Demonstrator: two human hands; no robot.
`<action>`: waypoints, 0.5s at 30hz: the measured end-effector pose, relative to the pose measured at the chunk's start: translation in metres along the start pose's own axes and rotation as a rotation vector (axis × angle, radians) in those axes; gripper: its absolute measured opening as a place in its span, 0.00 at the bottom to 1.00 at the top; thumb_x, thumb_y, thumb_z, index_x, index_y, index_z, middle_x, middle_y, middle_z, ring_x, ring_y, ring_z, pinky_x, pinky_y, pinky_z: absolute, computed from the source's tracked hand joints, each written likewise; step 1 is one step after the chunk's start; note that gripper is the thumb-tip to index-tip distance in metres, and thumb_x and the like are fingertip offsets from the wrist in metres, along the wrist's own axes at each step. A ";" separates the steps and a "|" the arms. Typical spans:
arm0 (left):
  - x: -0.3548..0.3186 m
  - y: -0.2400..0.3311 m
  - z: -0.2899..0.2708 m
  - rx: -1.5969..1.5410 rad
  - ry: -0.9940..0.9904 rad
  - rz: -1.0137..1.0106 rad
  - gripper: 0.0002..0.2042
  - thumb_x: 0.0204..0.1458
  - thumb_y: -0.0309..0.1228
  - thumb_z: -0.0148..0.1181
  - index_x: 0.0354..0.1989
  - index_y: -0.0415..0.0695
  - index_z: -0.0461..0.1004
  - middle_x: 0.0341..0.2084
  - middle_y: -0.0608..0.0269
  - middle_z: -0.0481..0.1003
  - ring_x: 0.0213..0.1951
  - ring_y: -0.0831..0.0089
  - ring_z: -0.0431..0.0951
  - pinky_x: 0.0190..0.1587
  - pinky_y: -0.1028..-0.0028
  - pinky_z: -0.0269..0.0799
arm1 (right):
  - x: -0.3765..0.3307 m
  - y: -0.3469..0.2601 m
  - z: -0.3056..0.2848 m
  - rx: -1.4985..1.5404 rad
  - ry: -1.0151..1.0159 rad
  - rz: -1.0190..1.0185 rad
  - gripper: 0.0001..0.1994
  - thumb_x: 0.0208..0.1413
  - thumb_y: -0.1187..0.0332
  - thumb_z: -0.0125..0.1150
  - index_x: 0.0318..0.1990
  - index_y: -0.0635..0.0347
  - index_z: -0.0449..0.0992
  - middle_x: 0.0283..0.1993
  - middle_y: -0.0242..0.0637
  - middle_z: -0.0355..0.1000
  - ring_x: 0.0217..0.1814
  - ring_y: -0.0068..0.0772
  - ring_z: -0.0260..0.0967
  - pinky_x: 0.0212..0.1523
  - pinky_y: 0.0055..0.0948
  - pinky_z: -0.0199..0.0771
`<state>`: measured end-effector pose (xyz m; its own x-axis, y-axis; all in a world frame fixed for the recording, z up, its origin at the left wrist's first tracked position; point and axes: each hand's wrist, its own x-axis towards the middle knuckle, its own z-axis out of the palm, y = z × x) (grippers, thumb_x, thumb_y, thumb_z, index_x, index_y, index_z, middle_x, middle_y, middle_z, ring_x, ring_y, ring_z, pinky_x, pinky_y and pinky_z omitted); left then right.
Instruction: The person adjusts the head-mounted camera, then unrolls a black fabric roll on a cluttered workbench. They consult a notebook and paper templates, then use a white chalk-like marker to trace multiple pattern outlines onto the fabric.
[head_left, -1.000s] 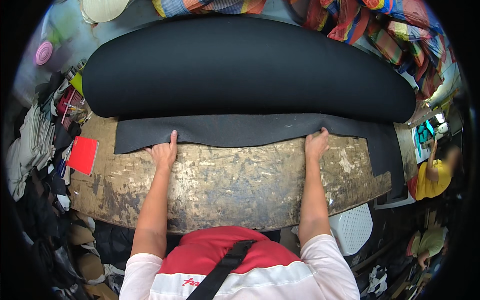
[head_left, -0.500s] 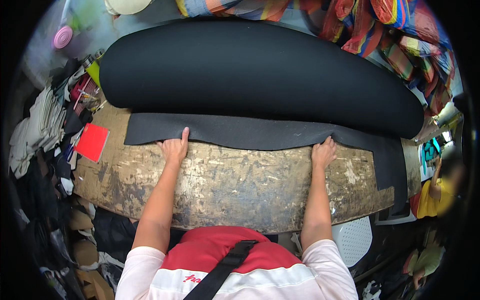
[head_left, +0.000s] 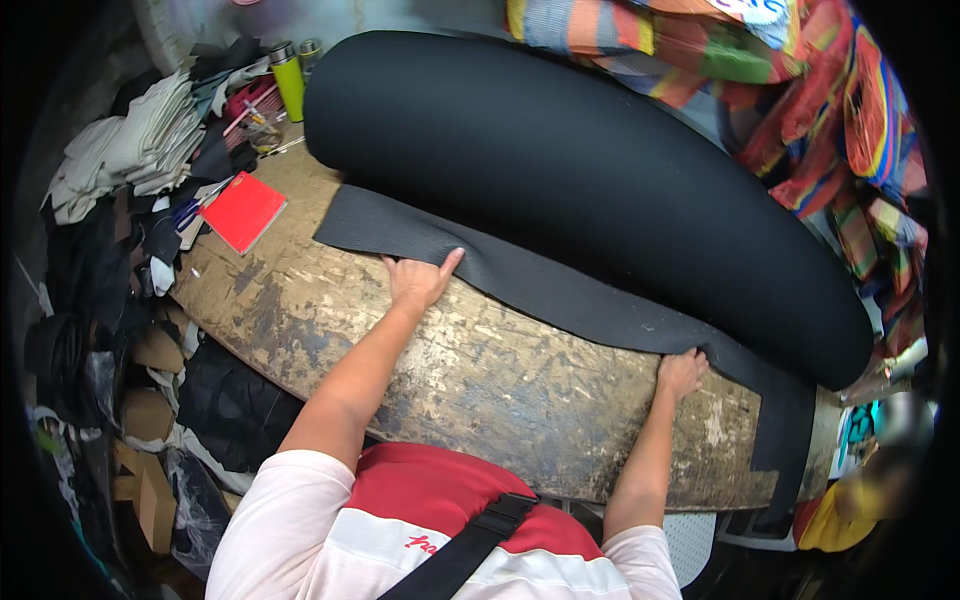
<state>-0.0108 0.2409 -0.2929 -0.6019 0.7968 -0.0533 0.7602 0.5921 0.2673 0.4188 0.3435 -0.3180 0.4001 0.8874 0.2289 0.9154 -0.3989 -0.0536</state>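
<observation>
Left hand (head_left: 420,282), right hand (head_left: 683,373) pinch dark-grey cloth flap (head_left: 570,300) of thick black fabric roll (head_left: 560,170); roll likely heavy, flap supple; grip front edge.

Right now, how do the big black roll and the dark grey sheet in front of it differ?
Shape: the roll is thick and rounded; the sheet is thin, with a wavy near edge.
Shade: the roll looks blacker, the sheet greyer.
Contact: left hand and right hand hold the sheet; neither touches the roll.
Shared: both dark and plain.
</observation>
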 end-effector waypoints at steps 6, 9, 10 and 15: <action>-0.003 0.003 -0.008 -0.011 -0.090 -0.009 0.43 0.53 0.66 0.29 0.40 0.34 0.78 0.44 0.44 0.74 0.57 0.54 0.66 0.66 0.48 0.33 | 0.000 -0.001 0.002 -0.010 0.028 -0.012 0.19 0.51 0.65 0.57 0.50 0.62 0.70 0.56 0.40 0.62 0.62 0.44 0.55 0.52 0.52 0.63; -0.001 0.002 -0.010 0.001 -0.139 0.003 0.43 0.53 0.66 0.29 0.43 0.35 0.77 0.44 0.44 0.74 0.57 0.55 0.66 0.66 0.47 0.33 | 0.000 -0.001 0.004 -0.036 0.025 -0.015 0.19 0.53 0.64 0.56 0.51 0.62 0.69 0.57 0.41 0.62 0.62 0.44 0.55 0.51 0.52 0.64; 0.000 0.001 -0.010 0.029 -0.216 -0.001 0.42 0.53 0.66 0.29 0.43 0.36 0.77 0.44 0.44 0.74 0.57 0.54 0.66 0.66 0.47 0.34 | 0.000 -0.001 0.004 -0.039 0.020 -0.010 0.19 0.53 0.63 0.56 0.52 0.61 0.69 0.57 0.41 0.61 0.63 0.45 0.55 0.52 0.52 0.64; -0.001 -0.003 0.000 -0.097 -0.019 0.028 0.40 0.54 0.64 0.32 0.52 0.37 0.72 0.48 0.46 0.73 0.58 0.54 0.64 0.66 0.46 0.32 | 0.004 0.000 0.010 -0.051 0.025 0.003 0.20 0.57 0.61 0.52 0.55 0.62 0.67 0.61 0.42 0.59 0.65 0.44 0.53 0.53 0.52 0.62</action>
<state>-0.0124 0.2380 -0.2932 -0.5753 0.8155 -0.0630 0.7488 0.5561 0.3607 0.4213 0.3496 -0.3272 0.4010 0.8804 0.2533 0.9105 -0.4134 -0.0044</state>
